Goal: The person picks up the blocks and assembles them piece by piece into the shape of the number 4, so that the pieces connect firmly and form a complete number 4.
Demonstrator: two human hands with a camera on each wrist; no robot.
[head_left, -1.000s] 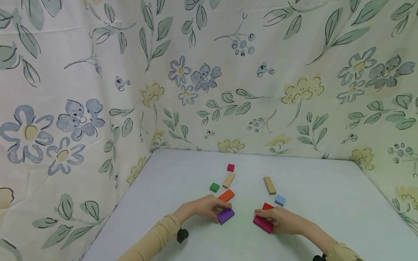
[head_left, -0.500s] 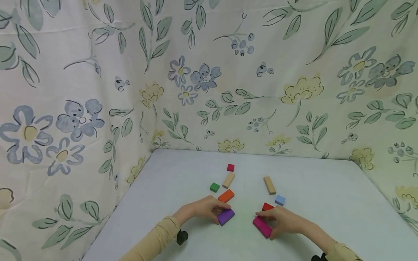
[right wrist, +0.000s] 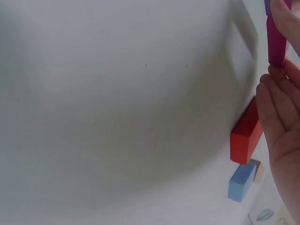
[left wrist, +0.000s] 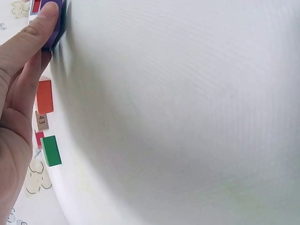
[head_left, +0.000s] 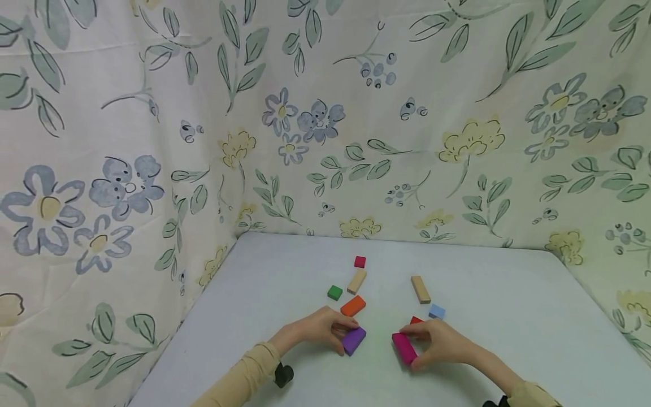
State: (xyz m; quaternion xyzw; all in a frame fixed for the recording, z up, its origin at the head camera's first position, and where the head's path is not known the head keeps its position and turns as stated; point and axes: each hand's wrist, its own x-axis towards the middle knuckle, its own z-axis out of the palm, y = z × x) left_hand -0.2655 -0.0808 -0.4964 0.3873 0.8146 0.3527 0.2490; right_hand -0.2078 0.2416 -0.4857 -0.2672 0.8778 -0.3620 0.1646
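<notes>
My left hand (head_left: 325, 329) grips a purple block (head_left: 354, 341) between thumb and fingers; in the left wrist view the thumb lies along the purple block (left wrist: 55, 23). Across a short gap, my right hand (head_left: 438, 342) pinches a magenta block (head_left: 404, 348) by its two ends. The right wrist view has the magenta block (right wrist: 276, 41) at the upper right, thumb against it. An orange block (head_left: 353, 306) lies just beyond my left hand. Behind my right fingers sits a red block (head_left: 416, 320), partly hidden in the head view; the right wrist view displays more of this red block (right wrist: 245, 133).
Further back on the white table (head_left: 285, 260) lie a green block (head_left: 334, 292), a natural wood block (head_left: 357, 281) and a small red cube (head_left: 360, 262). Toward the right are another wood block (head_left: 420, 289) and a light blue block (head_left: 437, 311). A floral curtain (head_left: 325, 186) surrounds the table.
The magenta block has turned to stand more lengthwise and shifted slightly left with my right hand. The purple block has turned a little in my left hand and moved slightly right.
</notes>
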